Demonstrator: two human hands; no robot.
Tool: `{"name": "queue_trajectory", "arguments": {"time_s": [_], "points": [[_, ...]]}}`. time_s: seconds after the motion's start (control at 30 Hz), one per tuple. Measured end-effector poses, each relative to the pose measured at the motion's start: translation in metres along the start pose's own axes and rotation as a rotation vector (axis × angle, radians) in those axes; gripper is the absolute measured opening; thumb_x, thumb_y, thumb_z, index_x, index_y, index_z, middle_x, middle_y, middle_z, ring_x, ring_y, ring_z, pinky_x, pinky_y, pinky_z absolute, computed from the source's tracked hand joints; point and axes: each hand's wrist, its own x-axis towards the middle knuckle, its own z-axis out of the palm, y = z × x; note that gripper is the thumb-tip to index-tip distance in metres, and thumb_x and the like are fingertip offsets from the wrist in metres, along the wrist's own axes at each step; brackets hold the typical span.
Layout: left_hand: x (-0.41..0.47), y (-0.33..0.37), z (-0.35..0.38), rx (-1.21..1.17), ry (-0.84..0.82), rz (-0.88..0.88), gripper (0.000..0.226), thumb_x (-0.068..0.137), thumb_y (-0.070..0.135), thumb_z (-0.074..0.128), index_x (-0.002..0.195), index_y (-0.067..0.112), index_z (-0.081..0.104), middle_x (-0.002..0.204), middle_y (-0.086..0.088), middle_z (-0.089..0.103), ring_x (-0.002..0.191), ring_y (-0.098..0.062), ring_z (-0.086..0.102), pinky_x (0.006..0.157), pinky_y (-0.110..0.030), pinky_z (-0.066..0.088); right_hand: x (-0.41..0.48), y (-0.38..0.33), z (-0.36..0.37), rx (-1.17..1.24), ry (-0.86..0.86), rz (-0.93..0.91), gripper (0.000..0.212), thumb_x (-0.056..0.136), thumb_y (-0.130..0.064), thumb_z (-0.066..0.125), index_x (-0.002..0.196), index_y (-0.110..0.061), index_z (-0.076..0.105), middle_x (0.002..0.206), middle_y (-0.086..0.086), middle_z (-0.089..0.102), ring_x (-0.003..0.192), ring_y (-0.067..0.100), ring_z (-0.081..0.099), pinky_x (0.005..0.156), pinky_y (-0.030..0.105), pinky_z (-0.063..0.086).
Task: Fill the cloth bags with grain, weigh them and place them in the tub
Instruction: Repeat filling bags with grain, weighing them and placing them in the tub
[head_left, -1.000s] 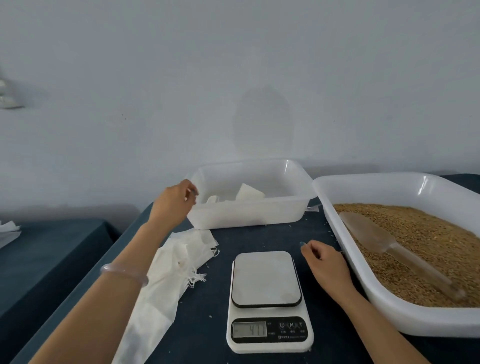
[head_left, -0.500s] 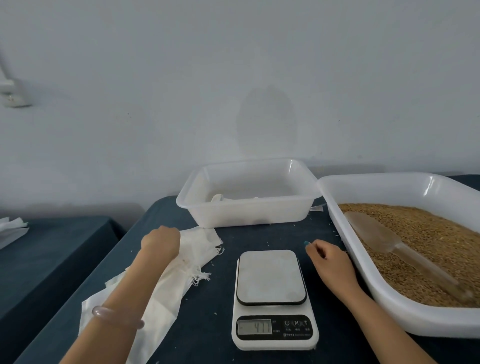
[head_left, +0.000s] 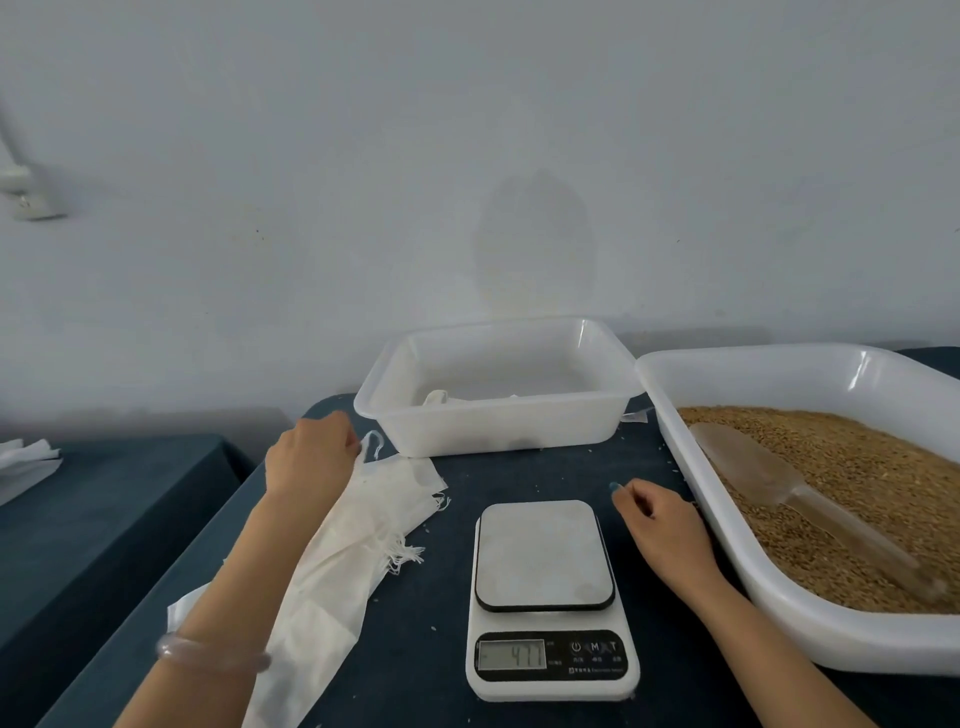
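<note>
Bags (head_left: 337, 561): flat white cloth pile on the dark table (head_left: 431, 623), running from 9 to 7 o'clock of the scale (head_left: 545, 597), frayed strings trailing toward the scale. Left hand (head_left: 311, 457) sits at the pile's far end, at about 10 o'clock. Its fingers are curled over the top edge of the uppermost bag and grip it. A string loop (head_left: 375, 447) stands up just beside the knuckles. Clear bracelet (head_left: 208, 649) on that wrist; the forearm lies over the pile.

Right hand (head_left: 660, 514) at 2 o'clock of the scale, resting on the table between scale and tray (head_left: 857, 647). Fingers loosely curled, nothing in them. Well apart from the bags, with the scale between.

Tub (head_left: 498, 431) at 12 o'clock, against the wall. One pale bag (head_left: 441, 399) lies low inside at its left end, only partly seen over the rim. Tub's near left corner is just beside the left hand.

Tray at 3 o'clock, holding grain (head_left: 857, 467). Clear scoop (head_left: 753, 467) lies on the grain, handle toward 4 o'clock.

Writing: scale platform bare. Display (head_left: 511, 653) shows 47 and a third digit, blurred, perhaps 1 or 7. Beside it a power symbol, M and T. A line of small print runs under these, too small to read.
</note>
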Motion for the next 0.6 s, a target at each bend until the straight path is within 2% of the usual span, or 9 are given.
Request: {"name": "queue_trajectory", "arguments": {"time_s": [0.1, 0.2, 0.27, 0.33, 0.43, 0.5, 0.6], "points": [[-0.005, 0.015, -0.009, -0.452, 0.016, 0.040, 0.010, 0.099, 0.028, 0.052, 0.093, 0.019, 0.050, 0.078, -0.002, 0.059, 0.066, -0.023, 0.055, 0.055, -0.032, 0.042, 0.001, -0.001, 0.000, 0.010, 0.011, 0.003, 0.043, 0.097, -0.039, 0.053, 0.061, -0.017, 0.044, 0.053, -0.005, 0.043, 0.047, 0.005, 0.040, 0.051, 0.024, 0.031], [-0.017, 0.043, -0.006, -0.895, -0.138, -0.002, 0.007, 0.099, 0.028, 0.057, 0.094, 0.024, 0.052, 0.084, 0.001, 0.065, 0.074, -0.020, 0.059, 0.060, -0.029, 0.043, 0.000, -0.003, 0.000, 0.040, 0.008, -0.010, 0.044, 0.096, -0.045, 0.052, 0.065, -0.014, 0.049, 0.056, -0.003, 0.048, 0.050, 0.006, 0.042, 0.053, 0.026, 0.034], [-0.029, 0.065, 0.004, -1.074, -0.270, -0.026, 0.006, 0.098, 0.024, 0.059, 0.101, 0.025, 0.054, 0.094, 0.000, 0.068, 0.079, -0.016, 0.059, 0.065, -0.028, 0.043, -0.001, -0.006, -0.002, 0.089, 0.002, -0.039, 0.037, 0.097, -0.043, 0.052, 0.069, -0.019, 0.057, 0.061, -0.003, 0.057, 0.054, 0.005, 0.049, 0.057, 0.025, 0.038], [-0.041, 0.085, 0.016, -1.134, -0.380, 0.026, 0.010, 0.097, 0.024, 0.062, 0.104, 0.025, 0.056, 0.095, 0.001, 0.069, 0.078, -0.013, 0.060, 0.063, -0.023, 0.045, -0.004, -0.011, -0.003, 0.199, -0.021, -0.071, 0.029, 0.099, -0.037, 0.050, 0.078, -0.024, 0.066, 0.073, -0.011, 0.067, 0.068, 0.000, 0.060, 0.067, 0.022, 0.043], [-0.057, 0.109, 0.030, -1.107, -0.459, 0.166, 0.004, 0.094, 0.024, 0.065, 0.095, 0.028, 0.064, 0.085, 0.005, 0.072, 0.079, -0.012, 0.063, 0.069, -0.019, 0.048, -0.008, -0.021, -0.004, 0.375, -0.131, -0.087, 0.036, 0.098, -0.043, 0.043, 0.096, -0.023, 0.073, 0.094, -0.014, 0.073, 0.091, -0.003, 0.065, 0.081, 0.012, 0.046], [-0.063, 0.118, 0.036, -1.012, -0.439, 0.238, 0.005, 0.092, 0.028, 0.068, 0.090, 0.033, 0.068, 0.083, 0.006, 0.074, 0.077, -0.009, 0.063, 0.072, -0.023, 0.047, -0.009, -0.026, -0.004, 0.456, -0.203, -0.091, 0.038, 0.097, -0.044, 0.043, 0.104, -0.022, 0.074, 0.100, -0.012, 0.074, 0.097, -0.002, 0.066, 0.083, 0.009, 0.047], [-0.069, 0.122, 0.039, -0.923, -0.330, 0.283, 0.013, 0.089, 0.029, 0.071, 0.084, 0.040, 0.069, 0.080, 0.012, 0.072, 0.074, 0.000, 0.061, 0.064, -0.009, 0.042, -0.010, -0.029, -0.006, 0.514, -0.238, -0.097, 0.029, 0.092, -0.038, 0.054, 0.105, -0.022, 0.073, 0.100, -0.010, 0.075, 0.096, 0.002, 0.068, 0.080, 0.010, 0.048]]}}
